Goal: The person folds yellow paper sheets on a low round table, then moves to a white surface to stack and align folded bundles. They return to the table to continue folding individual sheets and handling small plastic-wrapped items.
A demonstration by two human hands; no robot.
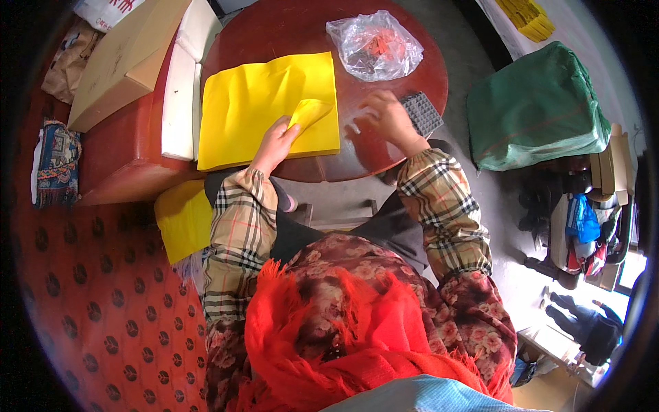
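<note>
A thick stack of yellow paper sheets [242, 103] lies on the round, dark-red table [273, 31]. My left hand [278, 141] pinches a folded or rolled yellow sheet [310, 113] between thumb and fingers, above the stack's near right part. Whether this sheet is loose or a turned-up corner of the stack, I cannot tell. To the right of the stack, my right hand [385, 116] is over the glossy tabletop with its fingers bent and a little apart; nothing shows in it. Just beyond its wrist sits a grey block with a studded grid surface [423, 112], partly hidden by the hand.
A clear plastic bag with red pieces inside [378, 46] rests at the table's far right. Cardboard boxes [123, 62] stand on a red case at left. A green-covered bundle [535, 110] stands at right. Yellow paper [185, 219] hangs below my left arm. Another person [592, 324] is far right.
</note>
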